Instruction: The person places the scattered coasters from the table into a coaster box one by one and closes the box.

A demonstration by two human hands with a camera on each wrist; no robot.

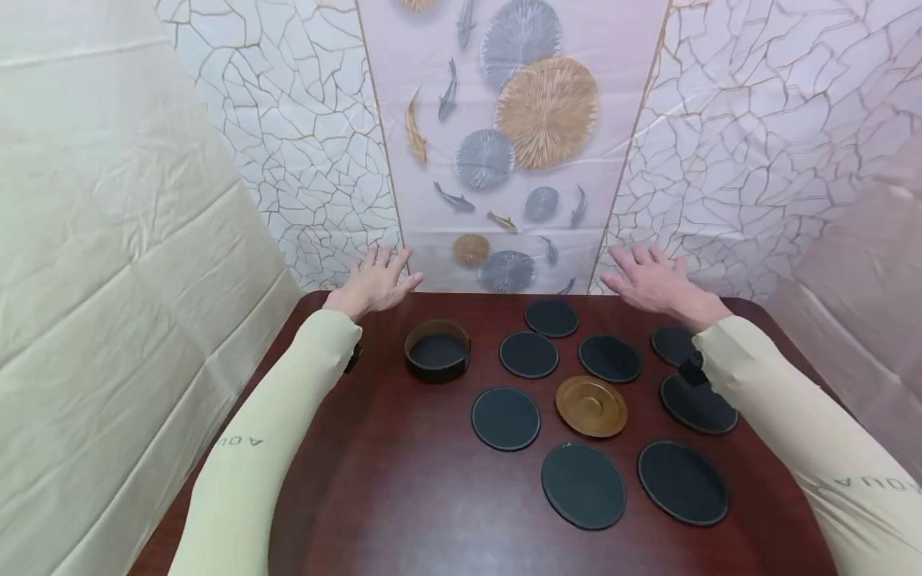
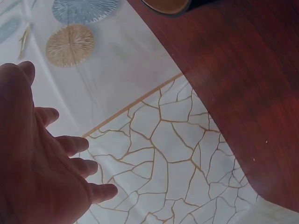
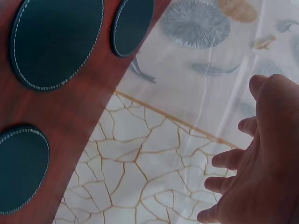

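My left hand (image 1: 376, 282) is held out over the far left part of the table, fingers spread, holding nothing. Nearest to it stands a round dark holder (image 1: 437, 370) with a brown inner wall. On the other side, my right hand (image 1: 654, 280) reaches out over the far edge, also bare with its fingers apart. Close below it lie dark round coasters (image 1: 609, 358) with stitched rims, seen larger in the right wrist view as a green-black coaster (image 3: 56, 42). A brown wooden lid-like disc (image 1: 591, 406) with a raised centre lies among the several coasters.
The dark red wooden table (image 1: 403, 480) ends at a patterned curtain (image 1: 504, 200) behind it. Pale cloth (image 1: 130, 264) hangs along the left side, and more cloth (image 1: 857, 248) on the right. Two coasters sit partly beneath the right forearm, including one dark coaster (image 1: 695, 408).
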